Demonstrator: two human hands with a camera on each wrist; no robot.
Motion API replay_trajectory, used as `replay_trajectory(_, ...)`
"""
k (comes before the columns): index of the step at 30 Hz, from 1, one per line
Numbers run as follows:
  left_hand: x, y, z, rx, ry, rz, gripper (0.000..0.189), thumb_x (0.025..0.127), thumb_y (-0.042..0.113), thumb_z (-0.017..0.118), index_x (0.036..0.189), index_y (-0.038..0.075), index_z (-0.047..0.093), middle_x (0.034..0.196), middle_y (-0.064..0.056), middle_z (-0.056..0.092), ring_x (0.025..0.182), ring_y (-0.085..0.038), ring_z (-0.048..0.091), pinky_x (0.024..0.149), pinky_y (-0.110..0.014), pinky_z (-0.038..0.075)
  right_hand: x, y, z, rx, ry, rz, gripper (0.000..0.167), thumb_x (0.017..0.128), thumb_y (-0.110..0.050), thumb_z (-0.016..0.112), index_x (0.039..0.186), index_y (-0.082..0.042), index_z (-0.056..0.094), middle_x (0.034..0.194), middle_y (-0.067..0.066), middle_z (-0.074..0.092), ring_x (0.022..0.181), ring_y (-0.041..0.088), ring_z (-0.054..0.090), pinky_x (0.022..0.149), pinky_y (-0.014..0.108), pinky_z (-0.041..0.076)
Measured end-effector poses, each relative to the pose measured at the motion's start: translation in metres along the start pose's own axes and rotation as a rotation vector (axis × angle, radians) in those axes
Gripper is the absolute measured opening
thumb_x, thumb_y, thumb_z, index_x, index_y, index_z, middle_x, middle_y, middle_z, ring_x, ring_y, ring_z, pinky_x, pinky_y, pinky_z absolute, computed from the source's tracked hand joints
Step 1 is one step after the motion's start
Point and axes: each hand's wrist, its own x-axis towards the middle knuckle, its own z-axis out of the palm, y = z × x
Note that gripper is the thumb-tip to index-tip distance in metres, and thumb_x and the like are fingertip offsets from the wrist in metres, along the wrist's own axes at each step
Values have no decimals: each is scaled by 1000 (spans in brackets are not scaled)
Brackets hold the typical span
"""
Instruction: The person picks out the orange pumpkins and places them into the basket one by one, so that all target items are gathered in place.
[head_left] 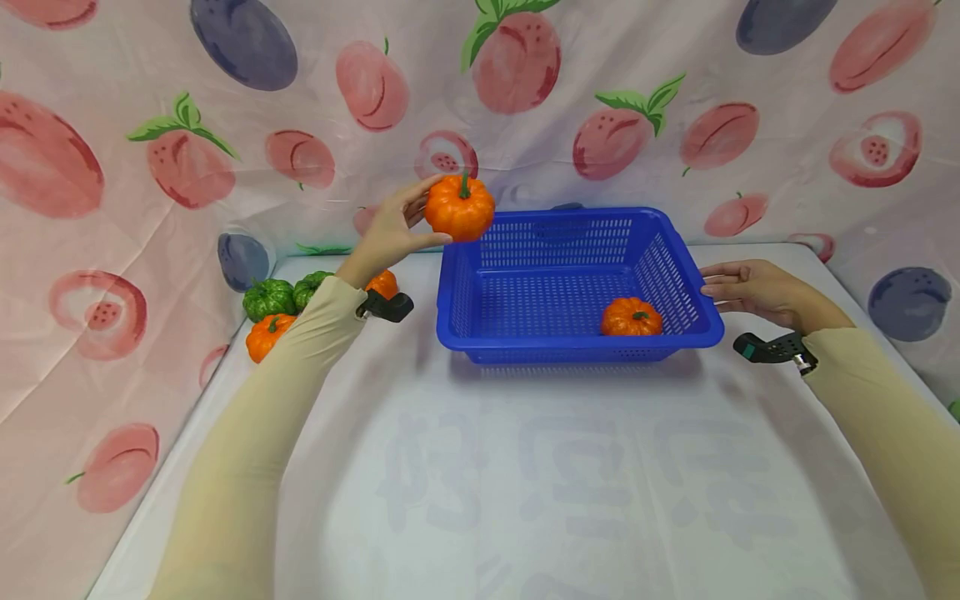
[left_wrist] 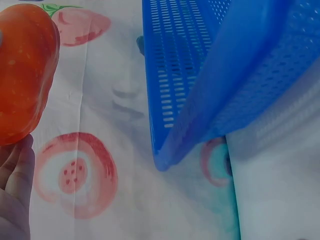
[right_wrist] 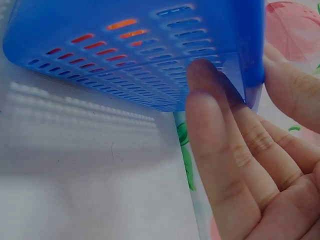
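Fingers and thumb of the left hand (head_left: 390,231) hold a glossy orange ribbed pumpkin (head_left: 460,210), raised in the air, its green stem pointing to twelve o'clock; in the head view the fingers meet it at ten o'clock and the thumb at seven. It appears near the ten o'clock corner of a rectangular blue plastic basket (head_left: 517,342) with slotted walls, and the left wrist view shows a gap between the two. Inside the basket, toward five o'clock, rests a darker orange ribbed pumpkin (head_left: 632,318) with a dark stem. At the basket's three o'clock side, the right hand (head_left: 768,292) has its fingers extended, nearly straight, against the outer wall below the rim, the thumb up by the rim's edge. On the white table (head_left: 570,483), toward nine o'clock from the basket, a mottled green ribbed pumpkin (head_left: 270,300) sits just beside a second green pumpkin (head_left: 309,287); a small orange pumpkin (head_left: 264,337) lies at their six o'clock side, and a partly hidden orange pumpkin (head_left: 383,283) shows behind the left wrist.
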Motion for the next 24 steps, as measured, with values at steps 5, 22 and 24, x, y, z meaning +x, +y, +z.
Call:
replay_trajectory(5,7,4,6,18,-9,0,75,80,6,72,146,10,35,148,-9,39,136,-21,39,114,-30,34,-1,-1,0,7,-1,-1,73,94,-29,56,146,8,20,89,-30,63,85,-6,64,81,18,55)
replay_trajectory(22,29,8,36,-56,-44,14,77,78,3,74,145,10,37,147,-9,40,135,-18,41,111,-26,37,-1,1,0,-19,9,0,75,93,-32,57,146,6,21,93,-30,62,86,-7,63,83,21,56)
replay_trajectory(24,32,9,40,-48,-49,14,77,78,4,75,145,10,37,147,-8,40,135,-18,42,111,-27,37,-1,1,0,-15,8,-2,75,93,-32,57,146,6,21,93,-30,62,86,-7,63,83,20,56)
